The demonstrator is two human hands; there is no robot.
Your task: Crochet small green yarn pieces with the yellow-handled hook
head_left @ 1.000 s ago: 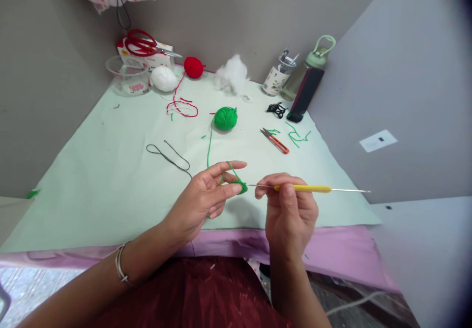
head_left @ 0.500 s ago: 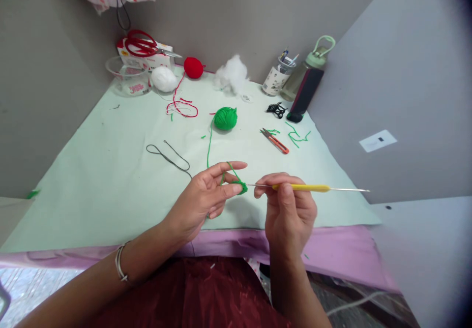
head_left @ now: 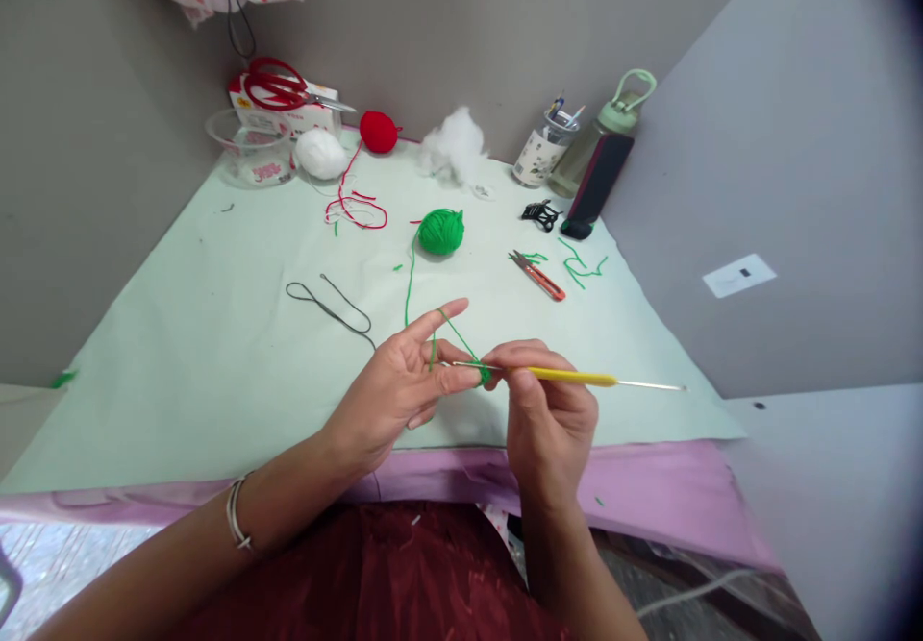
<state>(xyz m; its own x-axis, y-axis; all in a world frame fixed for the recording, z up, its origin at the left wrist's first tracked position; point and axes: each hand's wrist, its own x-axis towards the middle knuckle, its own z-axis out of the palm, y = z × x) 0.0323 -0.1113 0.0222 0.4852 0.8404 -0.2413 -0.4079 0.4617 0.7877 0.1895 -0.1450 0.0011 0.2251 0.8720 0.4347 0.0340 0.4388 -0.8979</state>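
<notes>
Pinched between the thumb and a finger of my left hand (head_left: 404,377) is a small green crochet piece (head_left: 486,373). Green yarn runs taut from it over my raised left index finger. My right hand (head_left: 552,420) grips a crochet hook (head_left: 577,376) by its yellow handle. The hook's thin metal shaft passes through or across the green piece, its tip over my left fingers; which of the two I cannot tell. Beyond my hands lies the green yarn ball (head_left: 441,233), its strand trailing down toward my left hand.
At the back stand a clear tub (head_left: 252,156), a white yarn ball (head_left: 321,154), a red yarn ball (head_left: 379,132), white stuffing (head_left: 454,146), a pen cup (head_left: 540,153) and a bottle (head_left: 595,160). Orange thread snips (head_left: 539,278) lie right; a dark cord (head_left: 328,309) lies left.
My right hand has moved left, carrying the hook shaft to the green piece and over my left fingers. My left index finger has lifted, stretching the yarn.
</notes>
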